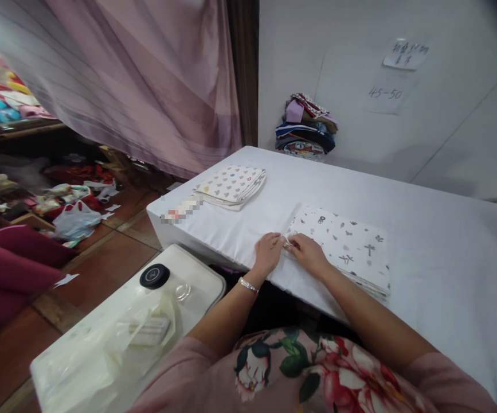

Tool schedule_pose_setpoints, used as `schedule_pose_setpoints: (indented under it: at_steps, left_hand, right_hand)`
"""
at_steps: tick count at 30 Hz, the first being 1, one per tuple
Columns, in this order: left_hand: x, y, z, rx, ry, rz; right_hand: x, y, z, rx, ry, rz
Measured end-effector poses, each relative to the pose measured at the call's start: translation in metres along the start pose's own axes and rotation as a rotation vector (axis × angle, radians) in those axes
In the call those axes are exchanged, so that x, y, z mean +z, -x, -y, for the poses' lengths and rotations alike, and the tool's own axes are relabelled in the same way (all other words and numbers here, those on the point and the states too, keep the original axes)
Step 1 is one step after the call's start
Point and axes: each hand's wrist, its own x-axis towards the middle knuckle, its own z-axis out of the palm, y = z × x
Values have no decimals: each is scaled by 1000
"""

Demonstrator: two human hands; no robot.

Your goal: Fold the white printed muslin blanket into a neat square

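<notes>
A folded white cloth (338,238) printed with grey plants and small figures lies flat on the white-covered table (429,241), its layers stacked along the near edge. At its left corner my right hand (306,253) is closed, thumb and fingers pinching the fabric's edge. Close against it, my left hand (269,252) has its fingers bent together on the same corner, partly hiding the bit of cloth between them. A silver bracelet (249,285) is on my left wrist. Farther left rests a second folded cloth (233,184), white with a grey pattern, apart from both hands.
Folded fabrics (306,129) are piled at the table's far edge by the wall. A white side table (97,338) at lower left bears a round black object (154,276) and a plastic bag (143,338). Left of it are pink rolls (16,269); a pink curtain (179,86) hangs behind.
</notes>
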Motion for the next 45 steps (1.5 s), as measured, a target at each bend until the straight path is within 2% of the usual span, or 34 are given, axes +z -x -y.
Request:
schedule_pose_setpoints:
  at_steps: [8, 16, 19, 22, 26, 29, 34, 37, 39, 42, 45]
  left_hand:
    - [0, 2, 10, 74, 87, 31]
    - [0, 1, 13, 132, 92, 27]
    - [-2, 1, 12, 141, 97, 11]
    - [-1, 1, 11, 139, 94, -1]
    - [0, 3, 11, 139, 79, -6]
    - [0, 2, 11, 147, 79, 1]
    - [-4, 3, 11, 167, 134, 18]
    - [-6, 9, 12, 112, 146, -74]
    - [-6, 13, 11, 97, 73, -132]
    - [-3, 15, 11, 150, -76, -122]
    - [-2, 14, 11, 183, -147, -97]
  right_hand:
    - [4, -2, -14, 53, -208, -7]
    - [0, -2, -13, 91, -346, 11]
    - [0, -1, -11, 127, -381, -39]
    - [1, 2, -8, 88, -282, -83]
    - [3, 6, -1, -44, -14, -42]
    - [4, 6, 2, -77, 90, -24]
    - [6, 2, -1, 28, 47, -47]
    - [4, 2, -6, 93, -89, -64]
    - [1, 3, -6, 78, -118, -74]
    - [-1, 7, 0, -4, 13, -72]
    - [0, 9, 10, -79, 219, 14]
